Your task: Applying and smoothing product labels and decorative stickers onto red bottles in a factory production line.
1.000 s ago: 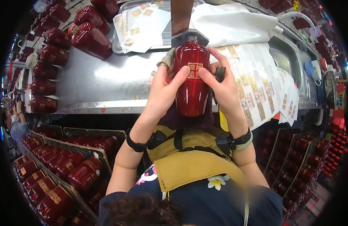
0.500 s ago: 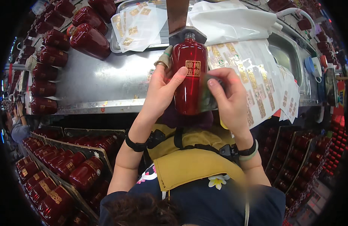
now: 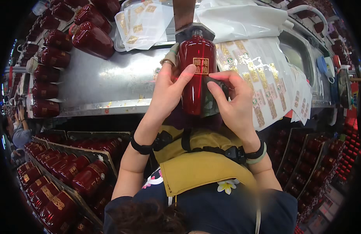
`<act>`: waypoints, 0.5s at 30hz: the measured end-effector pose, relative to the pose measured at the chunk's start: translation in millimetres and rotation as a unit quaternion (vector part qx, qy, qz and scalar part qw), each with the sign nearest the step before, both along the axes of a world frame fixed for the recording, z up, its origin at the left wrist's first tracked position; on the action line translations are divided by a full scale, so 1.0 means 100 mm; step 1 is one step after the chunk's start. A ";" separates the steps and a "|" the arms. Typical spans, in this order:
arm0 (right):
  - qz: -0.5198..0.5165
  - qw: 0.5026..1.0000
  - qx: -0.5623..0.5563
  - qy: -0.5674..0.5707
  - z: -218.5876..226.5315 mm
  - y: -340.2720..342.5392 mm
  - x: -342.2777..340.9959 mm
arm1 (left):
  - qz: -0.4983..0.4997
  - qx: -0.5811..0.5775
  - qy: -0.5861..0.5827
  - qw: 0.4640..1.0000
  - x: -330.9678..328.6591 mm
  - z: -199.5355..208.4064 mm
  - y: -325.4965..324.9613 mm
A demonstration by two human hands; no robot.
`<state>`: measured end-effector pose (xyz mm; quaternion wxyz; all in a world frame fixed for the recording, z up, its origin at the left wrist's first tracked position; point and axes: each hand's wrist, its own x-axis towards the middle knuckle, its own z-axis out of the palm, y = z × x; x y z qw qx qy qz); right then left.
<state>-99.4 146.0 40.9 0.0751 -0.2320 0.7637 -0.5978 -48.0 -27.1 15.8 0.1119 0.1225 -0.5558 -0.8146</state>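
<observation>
A glossy dark red bottle (image 3: 191, 93) with a clear threaded neck and a square gold label (image 3: 200, 66) lies lengthwise before me, neck away. My left hand (image 3: 167, 87) grips its left side, the thumb resting beside the label; pale wraps cover some fingertips. On the other side, my right hand (image 3: 237, 95) pinches a dark green patterned cloth (image 3: 210, 97) and presses it to the bottle just below and right of the label. The cloth's far part is hidden behind my fingers.
Label sheets (image 3: 262, 78) with gold pieces lie right on the metal table (image 3: 106, 85), before a sink (image 3: 299, 50). More sheets (image 3: 141, 27) rest on a tray at the back. Red bottles (image 3: 92, 40) line the left; crates of bottles (image 3: 83, 175) stand below. A brown post (image 3: 184, 15) rises behind.
The bottle has shifted slightly away from me. My right hand's fingertips have moved left, nearer the label, and the cloth now lies flatter along the bottle's right side.
</observation>
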 end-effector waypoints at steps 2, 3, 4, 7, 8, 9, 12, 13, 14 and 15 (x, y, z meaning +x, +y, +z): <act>-0.001 0.999 0.025 0.021 0.09 -0.02 -0.01 | 0.006 -0.020 0.009 1.000 -0.02 0.00 0.00; -0.001 0.998 0.049 0.044 0.11 -0.02 -0.01 | 0.006 -0.018 0.004 1.000 0.00 0.00 0.00; 0.000 0.998 0.038 0.042 0.08 -0.03 0.00 | 0.008 -0.017 0.005 1.000 0.01 0.00 0.01; -0.001 0.996 0.050 0.080 0.08 -0.04 -0.02 | 0.002 -0.025 0.002 1.000 -0.02 0.03 0.00; -0.001 0.996 0.050 0.079 0.08 -0.04 -0.01 | 0.004 -0.029 0.008 1.000 -0.02 0.01 0.00; -0.002 0.996 0.049 0.078 0.08 -0.04 -0.01 | 0.006 -0.034 0.014 0.999 -0.01 0.00 0.01; 0.004 0.997 0.031 0.064 0.03 -0.02 -0.01 | 0.013 -0.041 0.008 0.999 0.00 0.01 0.03; 0.012 0.999 0.014 0.050 0.02 0.00 -0.03 | 0.013 -0.041 0.010 0.999 -0.01 0.01 0.02; 0.010 1.000 -0.021 -0.014 0.06 0.02 -0.08 | 0.009 0.002 0.012 1.000 -0.01 0.01 -0.01; 0.009 0.995 -0.056 -0.079 0.09 0.06 -0.16 | 0.007 0.045 0.013 0.999 0.00 -0.01 -0.04</act>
